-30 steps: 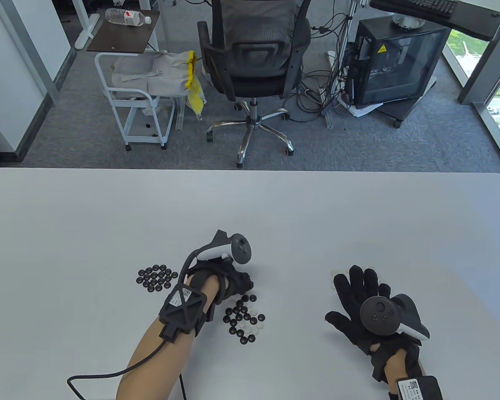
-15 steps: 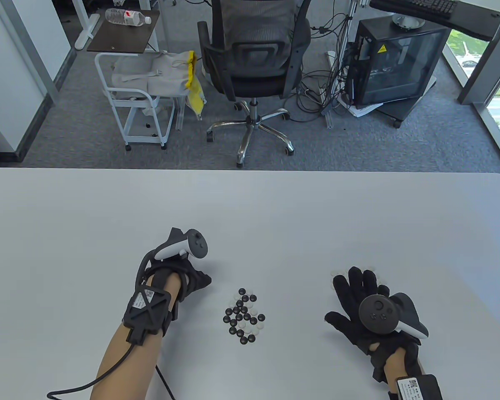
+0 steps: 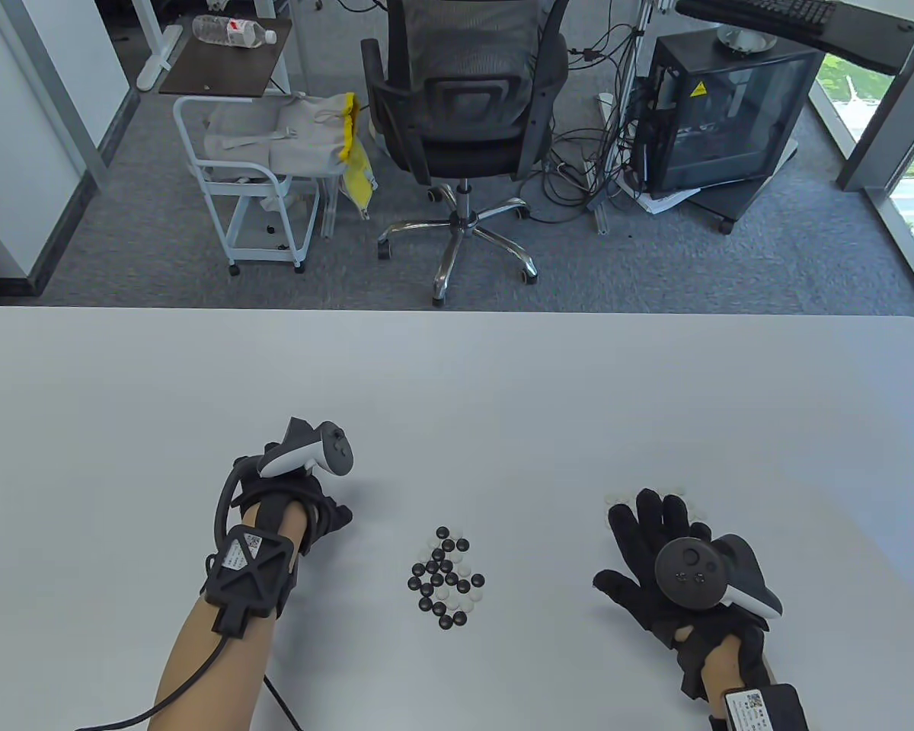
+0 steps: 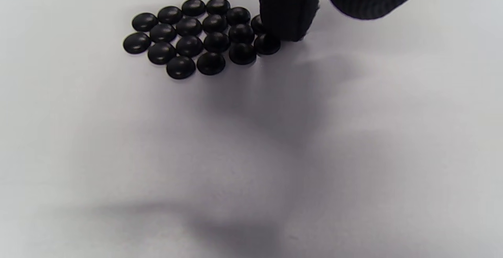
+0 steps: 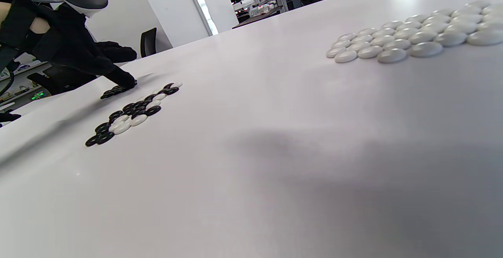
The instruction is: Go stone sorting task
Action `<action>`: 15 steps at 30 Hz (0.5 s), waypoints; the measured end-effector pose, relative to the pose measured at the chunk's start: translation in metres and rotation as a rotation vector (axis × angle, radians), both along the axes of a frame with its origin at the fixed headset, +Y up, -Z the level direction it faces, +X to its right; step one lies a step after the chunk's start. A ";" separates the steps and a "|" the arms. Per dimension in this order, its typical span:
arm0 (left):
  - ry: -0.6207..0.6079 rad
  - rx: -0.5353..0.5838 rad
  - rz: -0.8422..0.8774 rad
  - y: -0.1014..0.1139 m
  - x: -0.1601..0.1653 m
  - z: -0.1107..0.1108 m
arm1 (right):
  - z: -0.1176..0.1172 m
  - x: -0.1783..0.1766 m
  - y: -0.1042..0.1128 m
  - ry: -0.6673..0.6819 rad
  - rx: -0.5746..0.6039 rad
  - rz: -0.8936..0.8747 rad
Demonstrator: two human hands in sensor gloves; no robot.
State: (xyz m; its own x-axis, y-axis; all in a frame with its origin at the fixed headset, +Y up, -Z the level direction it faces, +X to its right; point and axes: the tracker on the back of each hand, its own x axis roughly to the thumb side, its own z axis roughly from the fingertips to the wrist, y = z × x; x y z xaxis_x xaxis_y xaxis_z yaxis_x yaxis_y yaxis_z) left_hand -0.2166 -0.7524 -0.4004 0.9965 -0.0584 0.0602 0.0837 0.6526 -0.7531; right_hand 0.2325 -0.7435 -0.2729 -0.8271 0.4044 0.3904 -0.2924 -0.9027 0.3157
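Note:
A mixed pile of black and white Go stones (image 3: pixel 445 579) lies at the table's front centre. My left hand (image 3: pixel 327 518) is to its left, over the sorted black stones (image 4: pixel 192 34), which it hides in the table view. In the left wrist view one fingertip (image 4: pixel 287 22) touches the black stone (image 4: pixel 267 45) at the group's right edge, with the thumb apart from it. My right hand (image 3: pixel 655 533) lies flat with spread fingers over the sorted white stones (image 5: pixel 408 40). A few of these white stones (image 3: pixel 615 500) peek out beside its fingers.
The white table (image 3: pixel 457 381) stretches wide beyond the stones. An office chair (image 3: pixel 464 114), a small white cart (image 3: pixel 251 190) and a computer case (image 3: pixel 723 114) stand on the floor past the far edge.
My left hand has moved left from the mixed pile to the black group, which it now covers in the table view. The right hand has stayed still.

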 end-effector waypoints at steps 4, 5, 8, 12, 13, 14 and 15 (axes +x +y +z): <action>-0.055 0.049 0.011 0.011 0.015 0.003 | 0.000 0.000 0.000 -0.001 0.001 -0.002; -0.084 0.051 0.026 0.014 0.022 0.005 | 0.000 0.000 0.000 -0.001 -0.001 -0.001; -0.159 0.036 0.072 0.019 0.040 0.010 | 0.000 0.000 0.000 -0.001 -0.005 0.000; -0.262 0.038 0.098 0.021 0.065 0.017 | 0.000 0.000 0.001 0.000 -0.006 0.000; -0.282 0.039 0.093 0.021 0.071 0.019 | 0.000 0.000 0.001 0.000 -0.006 -0.001; -0.304 0.038 0.085 0.020 0.077 0.020 | 0.000 0.000 0.001 0.000 -0.006 -0.001; -0.323 0.035 0.078 0.019 0.083 0.022 | 0.001 0.000 0.001 0.000 -0.006 -0.001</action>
State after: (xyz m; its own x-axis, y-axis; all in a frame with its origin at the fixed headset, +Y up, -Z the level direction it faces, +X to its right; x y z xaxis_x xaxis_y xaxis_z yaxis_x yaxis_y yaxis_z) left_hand -0.1334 -0.7334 -0.3788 0.9276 0.0100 0.3735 0.2632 0.6918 -0.6724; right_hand 0.2330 -0.7428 -0.2724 -0.8264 0.4077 0.3884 -0.2934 -0.9005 0.3210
